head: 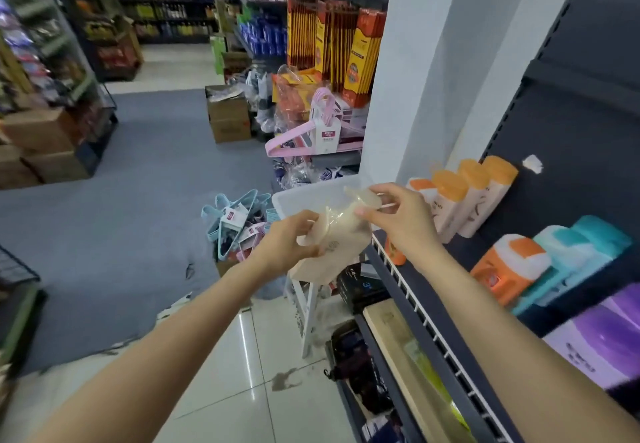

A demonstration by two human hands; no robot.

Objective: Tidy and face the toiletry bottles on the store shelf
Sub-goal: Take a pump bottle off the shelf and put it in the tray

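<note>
I hold a pale beige bottle wrapped in clear plastic [332, 245] out in the aisle, left of the dark shelf [408, 279]. My left hand [287, 245] grips its lower body. My right hand [398, 217] pinches the plastic and a thin strip near its cap end. On the shelf stand white bottles with orange caps [467, 196], an orange-and-white bottle [509, 266], teal-capped bottles [581, 245] and purple bottles [602, 335], some leaning.
A white plastic bin [304, 196] sits on a white stand just beyond my hands. Bundles of blue hangers [235, 220] and pink hangers [308, 134] crowd the floor ahead. Cardboard boxes [228, 116] stand further down the aisle. Lower shelves hold dark goods.
</note>
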